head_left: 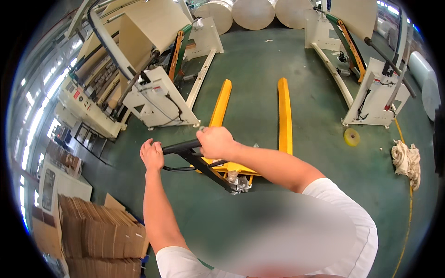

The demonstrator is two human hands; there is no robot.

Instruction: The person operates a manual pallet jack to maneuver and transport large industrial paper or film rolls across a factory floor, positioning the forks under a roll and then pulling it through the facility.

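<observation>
A yellow pallet jack (pixel 285 116) stands on the green floor before me, its two forks pointing away. Its black handle (pixel 180 147) is tilted toward me and swung to the left. My right hand (pixel 216 142) is closed round the handle's right end. At the left end, my left hand (pixel 152 154) has its fingers bent against the grip, partly hidden by the hand itself. The metal base of the handle shaft (pixel 240 184) shows below my right forearm. A blurred patch covers the lower middle of the view.
Roll-stand machines (pixel 160 99) rise at the left and the right (pixel 375 95), flanking the forks. Large paper rolls (pixel 253 14) line the far end. Stacked cardboard (pixel 104 229) stands lower left. A yellow tape roll (pixel 352 137) and a cloth heap (pixel 406 162) lie at right.
</observation>
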